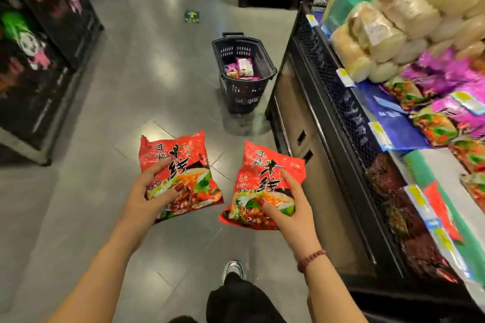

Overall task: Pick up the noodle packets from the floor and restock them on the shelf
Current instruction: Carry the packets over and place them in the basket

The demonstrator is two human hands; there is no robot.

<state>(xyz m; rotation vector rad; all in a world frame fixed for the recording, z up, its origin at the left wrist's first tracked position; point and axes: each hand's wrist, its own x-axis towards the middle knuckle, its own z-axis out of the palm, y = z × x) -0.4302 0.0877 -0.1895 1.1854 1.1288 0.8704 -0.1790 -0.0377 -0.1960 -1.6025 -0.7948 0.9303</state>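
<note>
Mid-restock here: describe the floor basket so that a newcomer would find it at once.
Look along the front of the long black mesh-fronted shelf unit on the right. Beside its base, on the grey tiled floor, stands a dark perforated plastic basket with a handle, holding pink and purple packets. It is the only container standing on the aisle floor.

Glossy grey tile floor (126, 102), black display stand (39, 65)
</note>
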